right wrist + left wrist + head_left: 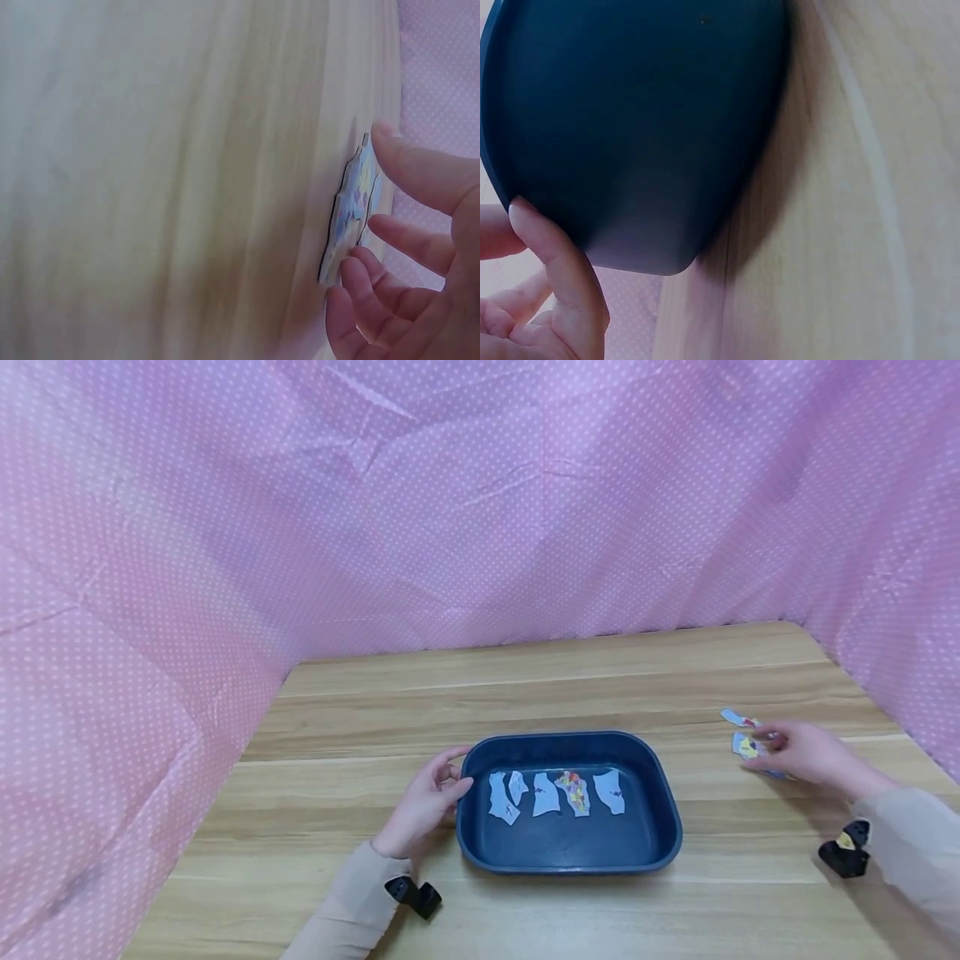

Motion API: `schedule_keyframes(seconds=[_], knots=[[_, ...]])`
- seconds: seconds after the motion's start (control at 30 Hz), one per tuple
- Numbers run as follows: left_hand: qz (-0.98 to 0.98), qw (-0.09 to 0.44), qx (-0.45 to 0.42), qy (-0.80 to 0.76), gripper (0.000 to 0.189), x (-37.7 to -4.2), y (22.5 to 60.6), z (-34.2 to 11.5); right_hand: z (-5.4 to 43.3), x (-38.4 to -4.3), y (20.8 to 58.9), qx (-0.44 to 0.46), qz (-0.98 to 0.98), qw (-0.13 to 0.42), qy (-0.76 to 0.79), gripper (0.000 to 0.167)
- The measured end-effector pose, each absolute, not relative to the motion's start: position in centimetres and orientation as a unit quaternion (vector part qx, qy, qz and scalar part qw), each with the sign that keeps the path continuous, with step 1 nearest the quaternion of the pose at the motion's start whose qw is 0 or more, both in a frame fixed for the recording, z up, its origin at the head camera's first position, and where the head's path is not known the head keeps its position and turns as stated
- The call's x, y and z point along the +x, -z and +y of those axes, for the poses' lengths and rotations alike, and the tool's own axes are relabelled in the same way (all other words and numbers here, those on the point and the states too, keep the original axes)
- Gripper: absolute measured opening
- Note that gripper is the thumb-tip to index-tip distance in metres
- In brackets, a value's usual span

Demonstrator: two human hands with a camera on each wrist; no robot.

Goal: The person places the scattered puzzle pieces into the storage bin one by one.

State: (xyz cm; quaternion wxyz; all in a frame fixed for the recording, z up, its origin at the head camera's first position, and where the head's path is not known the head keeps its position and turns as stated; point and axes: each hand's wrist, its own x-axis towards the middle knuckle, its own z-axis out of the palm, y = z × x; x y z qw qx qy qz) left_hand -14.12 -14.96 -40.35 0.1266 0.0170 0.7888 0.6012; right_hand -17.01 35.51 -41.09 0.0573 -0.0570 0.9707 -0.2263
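A dark blue rectangular tray stands on the table, with several irregular pale-blue picture pieces in a row inside. At its left end my left hand pinches the rim, the thumb over the inside edge and the fingers outside. Far to the right, my right hand is over a small group of similar pieces lying on the table. In the right wrist view its fingertips reach the edge of these pieces, with thumb and fingers spread apart. The hand partly hides them in the head view.
One narrow piece lies just beyond the right hand's fingers. The wooden table runs back to a pink dotted cloth, which also hangs along both sides. Each wrist carries a small black camera.
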Motion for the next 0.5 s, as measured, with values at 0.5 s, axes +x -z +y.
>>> schedule_keyframes(seconds=[0.5], knots=[[0.787, 0.123, 0.011, -0.605, 0.045, -14.02, 40.34, -14.88, 35.53, -17.54, 41.62, -0.041, 0.960, 0.070, 0.266, 0.061]])
